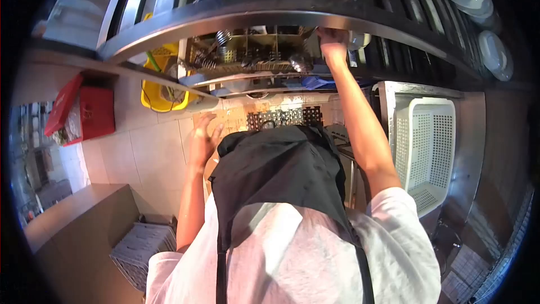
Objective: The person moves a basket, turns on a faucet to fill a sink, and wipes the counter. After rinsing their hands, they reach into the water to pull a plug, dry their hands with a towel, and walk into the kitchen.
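Right hand [333,43]'s under the metal rack [242,14], prob cos utensils [300,63] live there, can't tell grip; left hand [203,142]'s below, fingers apart.

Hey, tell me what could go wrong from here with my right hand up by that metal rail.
Two things, perhaps. Your right hand is close up to the rail, with its fingertips hard to see, so a quick lift might knock your knuckles. A pale dish shows just beside that hand, so a sideways move could bump it.
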A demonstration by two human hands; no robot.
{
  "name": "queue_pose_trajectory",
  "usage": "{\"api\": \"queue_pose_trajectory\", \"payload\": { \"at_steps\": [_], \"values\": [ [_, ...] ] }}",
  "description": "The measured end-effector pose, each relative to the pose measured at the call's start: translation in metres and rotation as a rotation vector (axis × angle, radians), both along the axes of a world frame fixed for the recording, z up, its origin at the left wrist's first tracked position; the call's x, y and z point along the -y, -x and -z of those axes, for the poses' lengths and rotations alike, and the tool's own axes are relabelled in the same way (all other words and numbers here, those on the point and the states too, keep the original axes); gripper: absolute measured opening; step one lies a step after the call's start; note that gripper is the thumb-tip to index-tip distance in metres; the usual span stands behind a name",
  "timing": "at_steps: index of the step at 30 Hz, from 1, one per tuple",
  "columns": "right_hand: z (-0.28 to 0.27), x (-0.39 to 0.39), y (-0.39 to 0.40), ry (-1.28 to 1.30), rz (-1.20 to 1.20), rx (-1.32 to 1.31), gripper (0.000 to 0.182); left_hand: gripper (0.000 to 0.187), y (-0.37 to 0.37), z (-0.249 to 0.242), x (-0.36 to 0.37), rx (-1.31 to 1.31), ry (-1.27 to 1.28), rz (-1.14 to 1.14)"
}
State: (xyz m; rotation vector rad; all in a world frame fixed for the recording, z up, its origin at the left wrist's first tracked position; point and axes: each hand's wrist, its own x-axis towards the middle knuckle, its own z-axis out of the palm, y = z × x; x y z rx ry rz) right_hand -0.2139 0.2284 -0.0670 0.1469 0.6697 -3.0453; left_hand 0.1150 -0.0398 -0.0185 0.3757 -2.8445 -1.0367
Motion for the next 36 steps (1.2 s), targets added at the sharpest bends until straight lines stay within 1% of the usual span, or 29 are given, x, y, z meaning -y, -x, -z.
{"api": "queue_pose_trajectory", "payload": {
  "at_steps": [1,2,3,4,5,7,8,12,13,14,15,16,17,18,20,21,23,24,27,29,31,32,33,34,35,36],
  "values": [
    [0.02,0.0,0.013,-0.164,-0.001,-0.135,0.021,0.031,-0.013,-0.001,0.007,0.048,-0.03,-0.057],
    [0.013,0.003,0.011,-0.162,-0.021,-0.136,0.021,0.031,-0.028,0.005,0.014,0.049,-0.03,-0.077],
    [0.005,0.006,0.013,0.055,-0.018,-0.08,0.019,0.031,-0.044,0.014,0.021,0.043,-0.035,-0.142],
    [0.003,0.012,0.014,0.271,-0.013,-0.019,0.017,0.031,-0.054,0.014,0.023,0.039,-0.04,-0.204],
    [0.003,0.021,0.015,0.276,-0.028,-0.017,0.017,0.031,-0.063,0.014,0.024,0.037,-0.035,-0.219],
    [0.007,0.039,0.019,-0.484,0.277,-0.154,0.02,0.032,-0.077,0.007,0.026,0.122,-0.112,-0.353],
    [0.01,0.041,0.02,-0.355,0.27,-0.168,0.021,0.032,-0.08,0.001,0.025,0.125,-0.108,-0.358],
    [0.02,0.045,0.03,-0.285,0.31,-0.264,0.028,0.034,-0.08,-0.023,0.019,0.28,-0.182,-0.459],
    [0.011,0.048,0.023,-0.779,0.51,-0.234,0.032,0.034,-0.079,-0.026,0.018,0.335,-0.206,-0.501],
    [0.003,0.05,0.019,-1.276,0.701,-0.19,0.036,0.034,-0.083,-0.022,0.02,0.331,-0.206,-0.502],
    [-0.004,0.052,0.016,-1.274,0.702,-0.194,0.036,0.036,-0.089,-0.013,0.023,0.248,-0.176,-0.456],
    [-0.006,0.053,0.015,-1.303,0.79,-0.222,0.037,0.038,-0.093,-0.01,0.023,0.168,-0.147,-0.411],
    [-0.008,0.053,0.015,-1.331,0.878,-0.249,0.039,0.038,-0.097,-0.006,0.021,0.166,-0.148,-0.415],
    [-0.01,0.054,0.015,-1.329,0.876,-0.253,0.039,0.038,-0.101,-0.002,0.02,0.172,-0.168,-0.423],
    [0.002,0.049,0.028,-1.216,0.701,-0.184,0.026,0.038,-0.108,0.0,0.017,0.18,-0.187,-0.432],
    [0.008,0.044,0.033,-1.218,0.699,-0.184,0.026,0.038,-0.112,0.001,0.014,0.174,-0.213,-0.425],
    [0.013,0.036,0.039,-0.921,0.388,-0.157,0.022,0.038,-0.116,0.002,0.01,0.165,-0.239,-0.417],
    [0.017,0.033,0.038,-0.923,0.388,-0.155,0.022,0.038,-0.119,0.002,0.009,0.175,-0.222,-0.414],
    [0.018,0.026,0.02,-1.068,0.321,-0.298,0.028,0.038,-0.124,0.003,0.004,0.189,-0.202,-0.404],
    [0.003,0.022,0.001,-1.16,0.283,-0.402,0.033,0.037,-0.123,-0.001,0.0,0.183,-0.198,-0.394],
    [-0.019,0.0,-0.049,-1.636,0.032,-0.302,0.038,0.038,-0.119,-0.008,-0.005,0.218,-0.18,-0.369],
    [0.01,-0.016,-0.048,-1.434,0.032,-0.41,0.04,0.038,-0.117,-0.007,-0.007,0.209,-0.177,-0.357],
    [-0.014,-0.027,-0.08,-1.576,0.07,-0.429,0.035,0.038,-0.118,-0.004,-0.009,0.188,-0.12,-0.315],
    [-0.01,-0.041,-0.1,-1.459,0.048,-0.465,0.034,0.038,-0.118,-0.003,-0.013,0.167,-0.063,-0.275],
    [-0.011,-0.054,-0.125,-1.517,0.014,-0.422,0.034,0.038,-0.117,-0.005,-0.018,0.159,-0.061,-0.266],
    [-0.009,-0.064,-0.153,-1.509,0.01,-0.401,0.032,0.036,-0.114,-0.009,-0.024,0.183,-0.059,-0.238]
  ]
}}
